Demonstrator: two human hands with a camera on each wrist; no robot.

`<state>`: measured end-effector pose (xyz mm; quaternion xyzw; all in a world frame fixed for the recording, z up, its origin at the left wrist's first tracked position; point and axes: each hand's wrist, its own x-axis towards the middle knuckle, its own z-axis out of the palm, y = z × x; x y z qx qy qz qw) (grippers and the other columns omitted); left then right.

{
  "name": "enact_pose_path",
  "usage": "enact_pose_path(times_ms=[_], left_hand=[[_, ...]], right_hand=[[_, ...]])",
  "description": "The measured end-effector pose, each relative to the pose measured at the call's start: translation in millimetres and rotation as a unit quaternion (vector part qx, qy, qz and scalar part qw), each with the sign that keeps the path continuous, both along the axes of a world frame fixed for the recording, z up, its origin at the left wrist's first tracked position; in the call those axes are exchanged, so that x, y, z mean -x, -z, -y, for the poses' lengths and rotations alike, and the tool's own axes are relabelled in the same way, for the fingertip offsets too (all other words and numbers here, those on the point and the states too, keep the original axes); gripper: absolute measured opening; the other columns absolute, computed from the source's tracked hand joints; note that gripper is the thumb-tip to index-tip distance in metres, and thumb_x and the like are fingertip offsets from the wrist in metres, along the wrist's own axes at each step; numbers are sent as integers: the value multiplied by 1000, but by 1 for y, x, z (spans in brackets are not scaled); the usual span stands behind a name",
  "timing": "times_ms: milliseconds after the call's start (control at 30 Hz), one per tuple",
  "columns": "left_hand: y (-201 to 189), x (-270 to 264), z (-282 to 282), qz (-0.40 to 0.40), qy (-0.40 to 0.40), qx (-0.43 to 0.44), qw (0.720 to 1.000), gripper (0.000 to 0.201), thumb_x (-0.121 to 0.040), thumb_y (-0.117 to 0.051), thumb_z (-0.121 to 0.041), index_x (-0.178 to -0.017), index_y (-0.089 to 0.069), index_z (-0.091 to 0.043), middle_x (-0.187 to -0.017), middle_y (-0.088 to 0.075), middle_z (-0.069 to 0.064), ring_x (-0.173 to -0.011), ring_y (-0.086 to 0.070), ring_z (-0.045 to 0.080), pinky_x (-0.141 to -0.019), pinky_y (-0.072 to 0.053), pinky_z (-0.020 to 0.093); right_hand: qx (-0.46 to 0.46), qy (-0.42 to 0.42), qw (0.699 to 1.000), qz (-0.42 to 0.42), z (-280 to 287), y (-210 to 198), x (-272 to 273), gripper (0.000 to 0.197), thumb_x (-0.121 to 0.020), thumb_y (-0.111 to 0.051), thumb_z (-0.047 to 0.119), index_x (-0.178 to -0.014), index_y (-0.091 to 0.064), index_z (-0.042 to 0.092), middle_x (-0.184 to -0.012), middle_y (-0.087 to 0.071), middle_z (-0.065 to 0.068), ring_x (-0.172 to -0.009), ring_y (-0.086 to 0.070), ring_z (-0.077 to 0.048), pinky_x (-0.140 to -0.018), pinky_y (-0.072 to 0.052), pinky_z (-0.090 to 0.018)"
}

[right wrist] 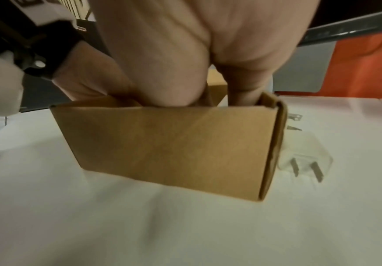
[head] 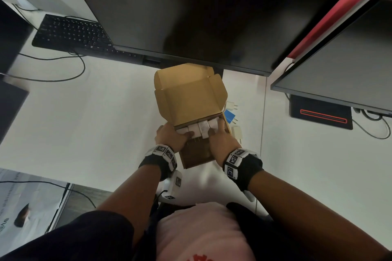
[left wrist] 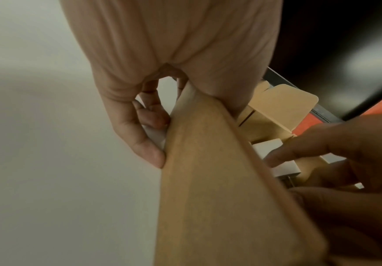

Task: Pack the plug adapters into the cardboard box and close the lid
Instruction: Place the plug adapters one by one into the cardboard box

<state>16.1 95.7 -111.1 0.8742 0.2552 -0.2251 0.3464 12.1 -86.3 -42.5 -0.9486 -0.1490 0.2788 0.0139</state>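
Black keyboard (head: 72, 33) with its looping cable lies far to my left on the white bench (head: 95, 123), under the edge of a big dark monitor (head: 201, 10). At the middle stands the open brown cardboard box (head: 196, 155), lid flap (head: 186, 93) tipped back. My left hand (head: 171, 136) grips its left wall, thumb inside on the row of white plug adapters (head: 199, 129), fingers curled outside. My right hand (head: 222, 142) reaches in from the other side, fingers spread and pressing the row down; I judge it holds nothing.

I take this to be mid-packing: squaring the first row. Just right of the box, three adapters remain on the bench: a white one (head: 231, 105), a blue one (head: 230, 117) and a cream one (head: 237, 132). Next I would fetch those, fit them in beside the row, then fold the lid. Further right sit a second monitor (head: 339, 70) and a black device with a red strip (head: 321, 115).
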Motion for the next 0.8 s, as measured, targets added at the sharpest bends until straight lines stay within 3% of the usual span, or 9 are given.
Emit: enact_pose_path(times_ms=[67, 133, 200, 333, 467, 600, 733, 800], left_hand=[[-1, 0, 0, 1, 0, -3, 1000, 76, -58, -68, -75, -114, -63, -23, -109, -71, 4, -101, -67, 29, -82, -55, 37], [-2, 1, 0, 1, 2, -4, 1000, 78, -57, -67, -76, -114, -63, -23, -108, -71, 4, -100, -67, 29, -79, -53, 35], [-3, 1, 0, 3, 3, -2, 1000, 79, -55, -65, -78, -113, -64, -24, -107, -72, 3, -98, -67, 28, -78, -52, 34], [-6, 2, 1, 6, 4, -5, 1000, 79, -54, -63, -79, -112, -64, -25, -105, -72, 2, -99, -67, 27, -79, -52, 35], [-7, 2, 1, 8, 1, -5, 1000, 73, -61, -70, -74, -113, -65, -22, -106, -73, 3, -102, -67, 28, -84, -57, 39], [-5, 2, 2, 12, -7, -10, 1000, 68, -68, -75, -67, -115, -64, -20, -108, -74, 4, -105, -67, 30, -83, -54, 37], [-5, 4, 1, 23, -19, -9, 1000, 68, -70, -74, -66, -119, -64, -19, -111, -74, 5, -109, -67, 32, -85, -52, 37], [-8, 4, 2, 28, -13, -9, 999, 67, -74, -70, -67, -121, -63, -19, -113, -74, 6, -111, -66, 33, -87, -50, 37]], right_hand=[[0, 10, 1000, 9, 0, 4, -1, 48, -95, -58, 11, -141, -43, 7, -157, -16, -28, -117, -64, -32, -97, -54, -39], [4, 13, 1000, 12, -2, 5, -1, 65, -94, -60, 10, -149, -28, 2, -157, -16, -29, -129, -55, -38, -97, -54, -42], [15, 2, 1000, 21, -3, 4, 0, 69, -95, -61, 11, -151, -22, -2, -157, -19, -30, -136, -47, -40, -98, -52, -43], [24, -33, 999, 34, -3, -1, -1, 59, -96, -59, 8, -145, -32, -8, -152, -23, -31, -131, -49, -40, -102, -50, -41], [42, -65, 997, 32, -2, 0, -2, 37, -97, -54, 8, -132, -51, -5, -134, -45, -25, -119, -56, -33, -97, -50, -36], [-1, -43, 999, 5, 2, 3, -4, 49, -93, -62, 11, -136, -46, -4, -134, -45, -20, -120, -53, -32, -98, -50, -36], [-68, -26, 997, -22, 12, 11, -3, 54, -83, -70, 18, -132, -47, 14, -141, -42, -11, -129, -46, -30, -99, -49, -39], [-108, -6, 994, -31, 17, 8, -2, 56, -83, -70, 14, -134, -46, 16, -143, -39, -10, -128, -46, -31, -97, -51, -40]])
